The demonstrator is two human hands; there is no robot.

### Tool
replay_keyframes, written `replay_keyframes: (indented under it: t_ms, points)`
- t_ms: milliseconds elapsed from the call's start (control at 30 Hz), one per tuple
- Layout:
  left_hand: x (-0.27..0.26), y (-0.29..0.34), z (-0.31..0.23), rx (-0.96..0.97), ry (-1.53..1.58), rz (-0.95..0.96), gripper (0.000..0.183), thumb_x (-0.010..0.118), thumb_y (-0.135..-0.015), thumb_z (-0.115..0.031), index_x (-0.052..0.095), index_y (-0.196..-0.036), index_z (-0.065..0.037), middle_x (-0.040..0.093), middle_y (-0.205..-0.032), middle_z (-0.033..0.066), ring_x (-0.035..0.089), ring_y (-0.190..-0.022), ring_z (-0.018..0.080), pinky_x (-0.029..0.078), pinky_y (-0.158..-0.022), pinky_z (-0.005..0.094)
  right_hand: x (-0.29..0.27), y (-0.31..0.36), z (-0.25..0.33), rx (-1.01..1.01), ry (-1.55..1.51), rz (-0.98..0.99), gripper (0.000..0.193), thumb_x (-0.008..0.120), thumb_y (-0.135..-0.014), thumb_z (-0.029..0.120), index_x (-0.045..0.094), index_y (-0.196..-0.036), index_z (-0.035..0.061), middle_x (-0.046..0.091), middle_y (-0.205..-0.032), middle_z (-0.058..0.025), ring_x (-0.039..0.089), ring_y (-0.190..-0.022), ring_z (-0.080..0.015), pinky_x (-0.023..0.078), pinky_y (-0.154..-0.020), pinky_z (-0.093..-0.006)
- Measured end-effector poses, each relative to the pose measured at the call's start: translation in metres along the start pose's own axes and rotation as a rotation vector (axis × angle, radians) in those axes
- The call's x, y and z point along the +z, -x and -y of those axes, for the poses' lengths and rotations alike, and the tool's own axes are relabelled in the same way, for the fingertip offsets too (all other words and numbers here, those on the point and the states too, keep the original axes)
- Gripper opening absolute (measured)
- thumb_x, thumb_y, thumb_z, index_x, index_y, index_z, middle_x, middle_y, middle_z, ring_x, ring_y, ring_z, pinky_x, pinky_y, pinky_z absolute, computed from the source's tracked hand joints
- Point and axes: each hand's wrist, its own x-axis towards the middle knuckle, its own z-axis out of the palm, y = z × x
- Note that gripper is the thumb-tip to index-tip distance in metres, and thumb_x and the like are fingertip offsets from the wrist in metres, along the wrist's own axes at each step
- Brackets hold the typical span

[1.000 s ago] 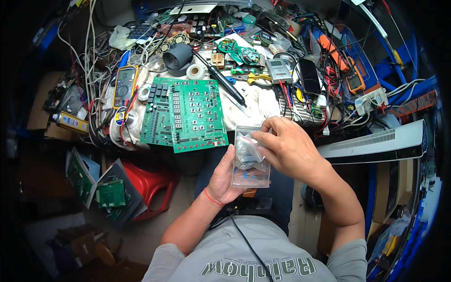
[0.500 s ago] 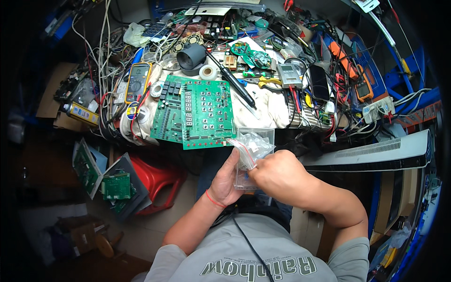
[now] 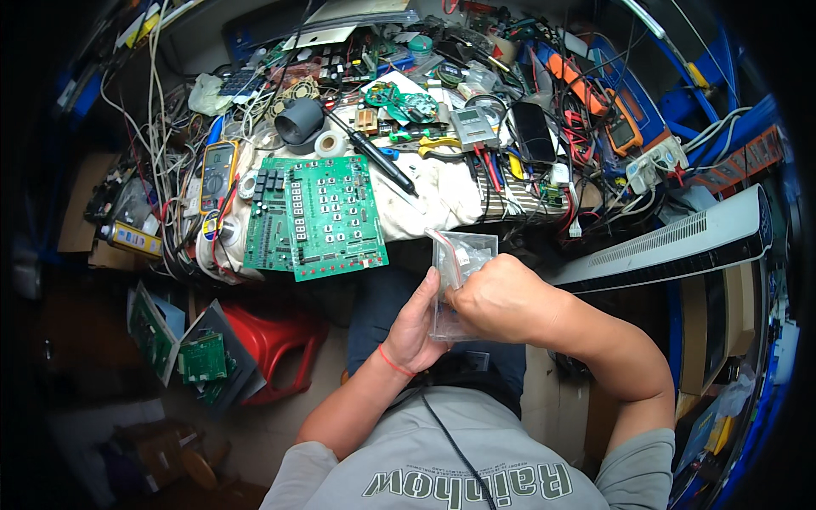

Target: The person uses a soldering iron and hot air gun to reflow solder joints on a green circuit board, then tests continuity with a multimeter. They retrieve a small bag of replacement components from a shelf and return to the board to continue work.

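A clear plastic box (image 3: 451, 328) is held over my lap, just off the bench's front edge. My left hand (image 3: 414, 327) grips its left side, thumb up along the wall and fingers curled beneath. Inside the box lies a clear zip bag (image 3: 467, 252) with a red strip along its closure. My right hand (image 3: 503, 297) is closed on the bag, its knuckles over the box's right part and its fingertips mostly hidden. What the bag contains is too unclear to name. Left of the box, two overlapping green circuit boards (image 3: 338, 212) rest at the bench edge.
A soldering iron (image 3: 387, 166) lies on white cloth beyond the boards. Around it are a yellow multimeter (image 3: 218, 170), yellow-handled pliers (image 3: 440, 149), a phone (image 3: 532, 132) and tangled cables. A red stool (image 3: 276, 340) stands lower left; a long white panel (image 3: 671, 246) juts in from the right.
The zip bag has sunk lower into the box, pushed down by my right hand. The view has turned, so the bench and boards appear farther left.
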Motion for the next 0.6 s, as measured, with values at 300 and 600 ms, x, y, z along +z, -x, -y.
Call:
replay_keyframes:
  t_ms: [300, 600]
  points:
    - [0.010, -0.011, 0.001, -0.026, -0.001, 0.013, 0.064, 0.035, -0.109, -0.059, 0.044, -0.152, -0.013, 0.058, -0.139, 0.0088, 0.058, -0.127, 0.0239, 0.050, -0.108, 0.0493, -0.028, 0.027, -0.016, 0.097, -0.346, -0.155, 0.016, 0.065, -0.076, 0.016, 0.065, -0.079, 0.0003, 0.069, -0.074, -0.0203, 0.070, -0.070, -0.0376, 0.056, -0.063, -0.0445]
    - [0.014, -0.009, -0.001, 0.026, -0.021, 0.039, 0.062, 0.033, -0.110, -0.057, 0.043, -0.153, -0.014, 0.058, -0.139, 0.0078, 0.060, -0.125, 0.0228, 0.052, -0.107, 0.0486, -0.025, 0.033, -0.017, 0.086, -0.601, -0.224, 0.014, 0.069, -0.082, 0.012, 0.073, -0.092, 0.0029, 0.072, -0.085, -0.0150, 0.072, -0.079, -0.0345, 0.058, -0.072, -0.0430]
